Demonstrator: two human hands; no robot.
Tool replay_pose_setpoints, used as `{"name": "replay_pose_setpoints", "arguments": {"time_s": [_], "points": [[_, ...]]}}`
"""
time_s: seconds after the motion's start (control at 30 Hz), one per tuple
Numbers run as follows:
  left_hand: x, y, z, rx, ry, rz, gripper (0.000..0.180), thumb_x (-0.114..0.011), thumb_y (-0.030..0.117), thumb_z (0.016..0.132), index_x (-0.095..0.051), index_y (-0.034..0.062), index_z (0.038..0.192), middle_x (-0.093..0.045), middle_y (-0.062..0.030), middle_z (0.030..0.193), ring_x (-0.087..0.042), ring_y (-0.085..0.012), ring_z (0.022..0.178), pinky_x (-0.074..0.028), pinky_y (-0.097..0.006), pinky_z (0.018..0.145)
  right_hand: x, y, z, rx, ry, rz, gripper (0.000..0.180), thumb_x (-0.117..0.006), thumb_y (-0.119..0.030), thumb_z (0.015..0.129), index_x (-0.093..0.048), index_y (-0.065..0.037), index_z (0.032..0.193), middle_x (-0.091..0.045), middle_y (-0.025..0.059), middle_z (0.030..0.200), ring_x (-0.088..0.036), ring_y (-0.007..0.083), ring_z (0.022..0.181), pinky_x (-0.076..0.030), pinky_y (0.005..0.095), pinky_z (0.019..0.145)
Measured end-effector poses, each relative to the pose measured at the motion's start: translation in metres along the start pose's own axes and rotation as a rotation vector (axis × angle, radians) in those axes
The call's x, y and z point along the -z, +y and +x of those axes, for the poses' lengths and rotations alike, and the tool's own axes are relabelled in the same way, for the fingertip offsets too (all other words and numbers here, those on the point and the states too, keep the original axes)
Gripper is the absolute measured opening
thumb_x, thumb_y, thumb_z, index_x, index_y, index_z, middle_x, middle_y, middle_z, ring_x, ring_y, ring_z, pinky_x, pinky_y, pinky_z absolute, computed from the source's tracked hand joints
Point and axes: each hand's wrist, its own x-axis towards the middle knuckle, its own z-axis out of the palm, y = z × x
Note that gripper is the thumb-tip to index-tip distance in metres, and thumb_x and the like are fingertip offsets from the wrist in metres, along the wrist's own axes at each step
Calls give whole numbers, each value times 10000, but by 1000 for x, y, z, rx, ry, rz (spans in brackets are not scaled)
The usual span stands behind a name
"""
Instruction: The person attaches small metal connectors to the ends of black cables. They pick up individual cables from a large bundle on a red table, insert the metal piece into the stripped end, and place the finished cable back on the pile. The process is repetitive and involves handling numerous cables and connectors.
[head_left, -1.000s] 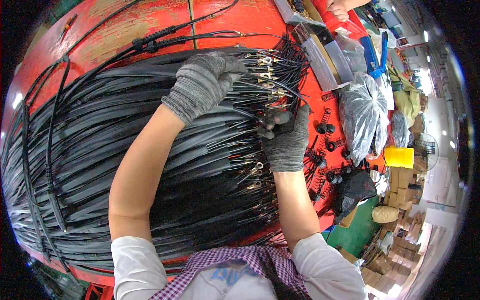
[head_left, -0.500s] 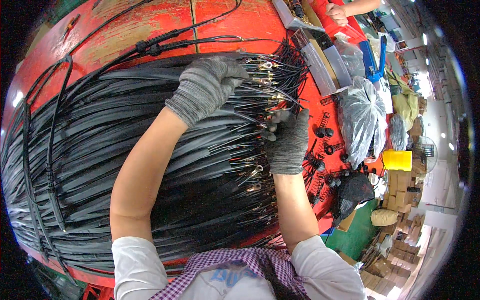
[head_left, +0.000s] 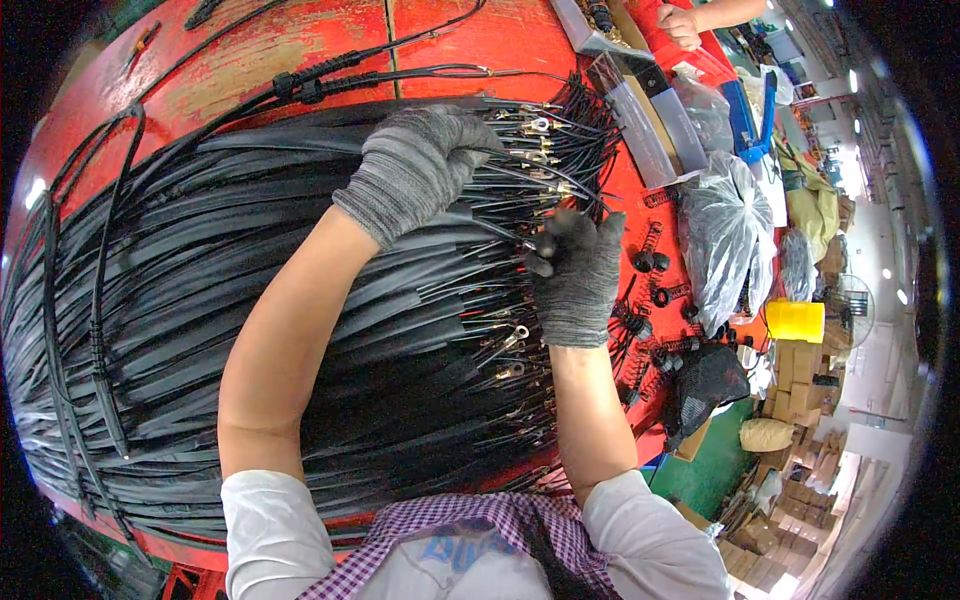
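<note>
A wide bundle of black cables (head_left: 250, 270) covers the red table, many with thin wires and metal ring terminals (head_left: 541, 125) at their right ends. My left hand (head_left: 425, 160), in a grey knit glove, is closed in a pinch on a black cable near its stripped end. Thin dark wires run from that pinch toward my right hand (head_left: 578, 270), gloved the same way. Its fingers are bent around a cable end beside the row of terminals, with the thumb raised by a wire tip. The exact contact under those fingers is partly hidden.
Black springs and caps (head_left: 650, 260) lie right of the bundle, near a clear plastic bag (head_left: 730, 240) and a black mesh bag (head_left: 705, 390). Open boxes (head_left: 650, 120) and a blue tool (head_left: 750, 115) stand farther back. Another person's hand (head_left: 680, 25) is at the far edge.
Both hands keep their hold and have shifted only slightly to the right. The right hand's fingers have moved a little at the cable end.
</note>
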Motion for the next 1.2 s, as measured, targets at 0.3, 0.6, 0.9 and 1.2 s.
{"name": "replay_pose_setpoints", "arguments": {"time_s": [0.3,0.6,0.9,1.2], "points": [[-2,-5,-3,-8,23,-16,171,-589,130,765,-650,98,923,-630,-118,888,-593,-265,849,-465,-336,781,-17,-4,-6,-86,10,83,580,-368,-587,847,-561,-49,751,-542,39,675,-469,145,564,-343,239,435],[-2,-6,0,-16,7,4,177,-582,162,774,-646,102,927,-632,-112,889,-589,-268,861,-463,-343,788,4,3,2,-128,-134,174,560,-394,-582,837,-569,-53,788,-564,50,725,-486,143,565,-347,220,421],[-1,-4,-3,-79,35,16,182,-576,155,776,-646,108,938,-630,-114,887,-587,-271,854,-463,-344,782,-7,1,2,-140,-100,146,560,-402,-583,832,-589,-61,907,-553,35,721,-486,130,576,-338,210,419],[0,-4,-1,16,-16,-8,184,-588,148,768,-648,103,936,-633,-111,893,-589,-270,866,-464,-336,788,-14,2,-1,-107,-118,121,569,-390,-583,837,-585,-54,914,-531,32,703,-460,131,564,-337,217,414]]}}
